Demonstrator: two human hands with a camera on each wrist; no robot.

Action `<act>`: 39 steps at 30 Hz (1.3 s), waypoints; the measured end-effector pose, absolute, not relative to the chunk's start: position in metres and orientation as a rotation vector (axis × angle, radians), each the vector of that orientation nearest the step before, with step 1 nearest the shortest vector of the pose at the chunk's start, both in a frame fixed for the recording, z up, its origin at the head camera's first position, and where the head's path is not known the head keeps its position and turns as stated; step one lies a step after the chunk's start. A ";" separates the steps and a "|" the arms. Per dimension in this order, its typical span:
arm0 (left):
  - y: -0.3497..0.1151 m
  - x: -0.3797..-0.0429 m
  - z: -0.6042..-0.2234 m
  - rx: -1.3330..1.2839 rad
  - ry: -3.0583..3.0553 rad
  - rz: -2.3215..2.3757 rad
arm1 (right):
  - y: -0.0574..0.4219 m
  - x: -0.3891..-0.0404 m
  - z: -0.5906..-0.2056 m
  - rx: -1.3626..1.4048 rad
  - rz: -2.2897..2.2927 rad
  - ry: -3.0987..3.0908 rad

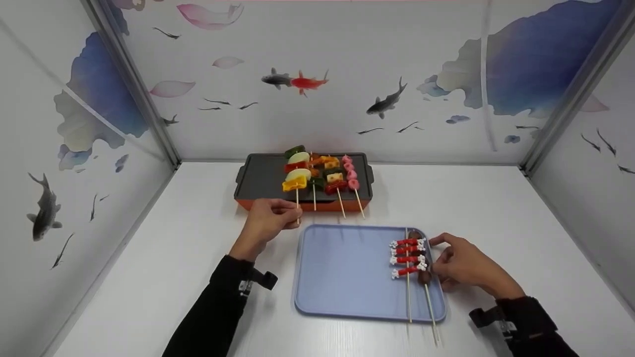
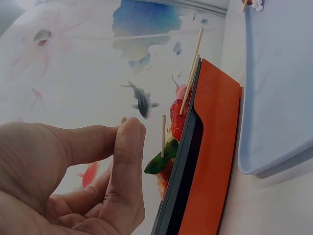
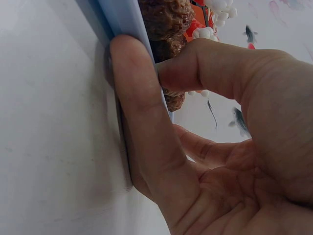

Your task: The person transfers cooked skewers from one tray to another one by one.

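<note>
Between thumb and fingertips, my left hand point(image 1: 268, 218) pinches the bare stick of a vegetable skewer point(image 1: 297, 174) with yellow, white, red and green pieces. Its loaded part overlaps the dark top of an orange-sided grill point(image 1: 260, 173) in the head view. In the left wrist view only a stub of the stick point(image 2: 124, 119) shows past the fingers. My right hand point(image 1: 461, 263) grips the right rim of the blue tray point(image 1: 347, 282), thumb on the inner side and fingers along the outside. Beside that thumb lies a meatball skewer point(image 3: 166, 19).
On the grill's right half lie several skewers, including a pink one point(image 1: 350, 173) at the end; their sticks overhang the front edge. A skewer of red-and-white pieces point(image 1: 408, 260) lies left of the meatballs on the tray. Patterned panels point(image 1: 337, 44) wall the white table behind and at both sides.
</note>
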State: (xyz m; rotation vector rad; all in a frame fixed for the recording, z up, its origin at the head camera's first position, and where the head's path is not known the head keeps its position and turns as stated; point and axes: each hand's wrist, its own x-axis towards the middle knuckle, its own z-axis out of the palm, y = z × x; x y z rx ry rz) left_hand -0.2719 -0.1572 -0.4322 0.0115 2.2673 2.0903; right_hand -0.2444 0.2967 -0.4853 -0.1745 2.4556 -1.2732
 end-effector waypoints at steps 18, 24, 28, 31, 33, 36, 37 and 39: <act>-0.140 -0.262 -0.428 0.054 2.306 1.982 | 0.296 -0.243 -0.487 -0.138 -1.253 2.461; -0.134 -0.258 -0.428 0.126 2.281 2.007 | 0.297 -0.244 -0.490 -0.170 -1.251 2.476; -0.131 -0.256 -0.429 0.177 2.274 1.998 | 0.296 -0.244 -0.490 -0.155 -1.260 2.470; -0.128 -0.254 -0.429 0.195 2.269 1.997 | 0.296 -0.244 -0.489 -0.145 -1.264 2.460; -0.127 -0.254 -0.429 0.199 2.270 1.998 | 0.295 -0.245 -0.488 -0.143 -1.266 2.454; -0.126 -0.253 -0.428 0.200 2.265 1.999 | 0.295 -0.245 -0.486 -0.146 -1.266 2.453; -0.126 -0.253 -0.428 0.201 2.268 1.995 | 0.295 -0.245 -0.486 -0.147 -1.265 2.454; -0.125 -0.252 -0.427 0.202 2.270 1.988 | 0.295 -0.246 -0.485 -0.149 -1.266 2.456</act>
